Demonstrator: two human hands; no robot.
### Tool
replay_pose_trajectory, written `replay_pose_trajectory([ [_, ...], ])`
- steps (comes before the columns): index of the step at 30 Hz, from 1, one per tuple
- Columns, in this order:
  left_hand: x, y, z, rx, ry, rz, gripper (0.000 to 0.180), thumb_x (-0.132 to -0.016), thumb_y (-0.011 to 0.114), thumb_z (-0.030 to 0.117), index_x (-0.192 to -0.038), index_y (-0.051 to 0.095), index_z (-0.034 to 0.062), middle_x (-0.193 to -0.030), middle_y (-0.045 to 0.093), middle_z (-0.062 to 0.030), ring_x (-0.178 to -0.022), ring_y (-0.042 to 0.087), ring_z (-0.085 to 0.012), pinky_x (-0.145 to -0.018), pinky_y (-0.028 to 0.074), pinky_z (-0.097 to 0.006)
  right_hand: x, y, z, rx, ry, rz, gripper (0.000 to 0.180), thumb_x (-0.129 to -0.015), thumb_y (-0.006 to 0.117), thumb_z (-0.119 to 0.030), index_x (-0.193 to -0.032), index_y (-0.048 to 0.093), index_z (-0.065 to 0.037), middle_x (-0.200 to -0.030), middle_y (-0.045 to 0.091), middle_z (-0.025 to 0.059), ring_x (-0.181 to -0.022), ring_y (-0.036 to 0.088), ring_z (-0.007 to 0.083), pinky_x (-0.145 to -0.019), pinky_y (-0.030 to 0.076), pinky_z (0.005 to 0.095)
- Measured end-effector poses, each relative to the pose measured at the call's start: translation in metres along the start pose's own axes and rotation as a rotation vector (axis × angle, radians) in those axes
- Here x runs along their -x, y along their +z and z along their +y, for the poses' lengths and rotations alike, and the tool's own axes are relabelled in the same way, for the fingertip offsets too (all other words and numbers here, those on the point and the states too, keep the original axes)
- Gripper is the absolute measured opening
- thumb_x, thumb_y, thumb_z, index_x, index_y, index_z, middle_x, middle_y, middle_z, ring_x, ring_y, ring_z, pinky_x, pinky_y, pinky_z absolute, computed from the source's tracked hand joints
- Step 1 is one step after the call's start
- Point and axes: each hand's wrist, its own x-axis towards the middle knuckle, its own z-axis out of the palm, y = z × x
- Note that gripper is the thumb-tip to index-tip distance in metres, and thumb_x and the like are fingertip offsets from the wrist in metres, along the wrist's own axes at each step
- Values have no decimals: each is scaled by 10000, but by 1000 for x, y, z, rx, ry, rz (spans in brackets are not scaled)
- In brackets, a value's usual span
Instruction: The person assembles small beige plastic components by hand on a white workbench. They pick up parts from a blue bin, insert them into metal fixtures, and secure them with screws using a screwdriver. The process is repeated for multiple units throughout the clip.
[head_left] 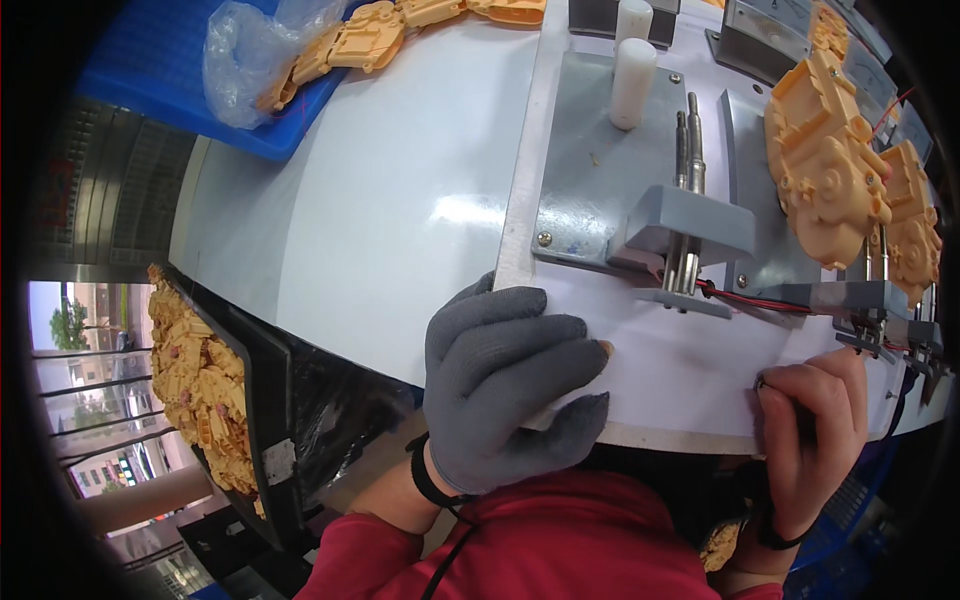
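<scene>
My left hand (pixel 505 385), in a grey glove with one bare fingertip showing, rests at the near left edge of a white board (pixel 680 385); its fingers are stretched and slightly bent, holding nothing. At the board's near right edge is my bare right hand (pixel 820 425), its fingers curled in; what they may hold is hidden. Beyond the hands stands a test fixture with a grey base plate (pixel 585 165), upright metal pins (pixel 695 150), a grey block (pixel 690 222) and a white peg (pixel 633 85). Red and black wires (pixel 755 300) run rightward. An orange plastic housing (pixel 825 175) sits on the neighbouring fixture.
Another orange housing (pixel 908 225) stands farther right. Grey meter boxes (pixel 768 38) line the back. At the far left a blue tray (pixel 150 90) holds a clear plastic bag (pixel 240 60), beside a row of orange parts (pixel 365 38). A black crate (pixel 265 400) contains heaped orange pieces (pixel 200 390).
</scene>
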Motion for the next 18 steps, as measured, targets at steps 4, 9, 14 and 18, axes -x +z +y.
replay_pose_trajectory([
  [4, -3, -1, 0, -13, 25, 1, 400, -602, 783, 120, -992, 696, 153, -1010, 637, -15, -1030, 567, -258, -886, 475, -401, -3, 1, 0, -13, -22, 29, 255, -613, 777, 6, -836, 666, -50, -762, 573, 70, -702, 528, 233, -633, 393, 327],
  [9, -3, 2, 0, -11, 43, 15, 421, -605, 786, 83, -1009, 688, 150, -1008, 640, -17, -1033, 566, -257, -891, 468, -377, -3, 1, 3, -38, -53, 40, 251, -617, 773, 18, -833, 657, -40, -756, 562, 75, -689, 520, 236, -621, 392, 331],
  [14, -2, 1, -1, 22, 33, 23, 402, -630, 780, 71, -1014, 685, 140, -1011, 644, -25, -1037, 564, -261, -905, 458, -364, -3, 1, 5, -52, -111, 67, 256, -625, 785, 2, -841, 653, -38, -755, 562, 77, -688, 520, 241, -603, 395, 334],
  [18, -2, 1, -2, 11, 69, 23, 371, -646, 718, 50, -1010, 648, 77, -995, 651, -77, -1019, 568, -295, -939, 457, -415, -2, 2, 7, -67, -151, 101, 267, -636, 792, -7, -861, 652, -36, -762, 570, 82, -695, 528, 246, -595, 406, 335],
])
